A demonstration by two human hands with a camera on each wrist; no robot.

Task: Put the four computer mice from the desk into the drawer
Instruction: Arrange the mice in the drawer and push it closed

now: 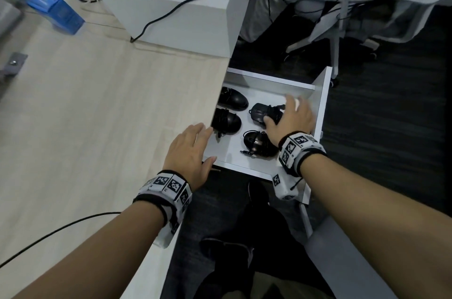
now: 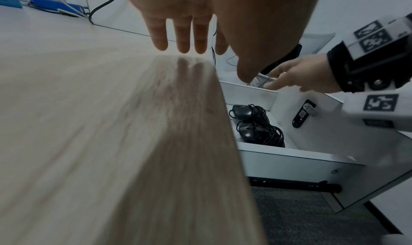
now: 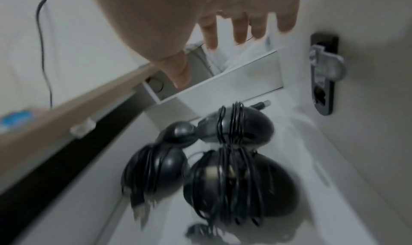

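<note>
Since all four mice (image 1: 233, 118) sit in open drawer (image 1: 320, 102) at 3 o'clock of desk (image 1: 97, 115), we judge placing done; our right hand (image 1: 291, 118) hovers over them with splayed fingers, holding nothing; left hand (image 1: 189, 149) flat, empty, at desk edge.

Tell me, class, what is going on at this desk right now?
A person is tidying computer mice away. All four black mice, their cables wound round them, lie in the open white drawer under the wooden desk. The right hand is spread open over the drawer above the far right mouse, holding nothing. The left hand is open and flat at the desk's edge. The drawer has not been pushed shut.
</note>
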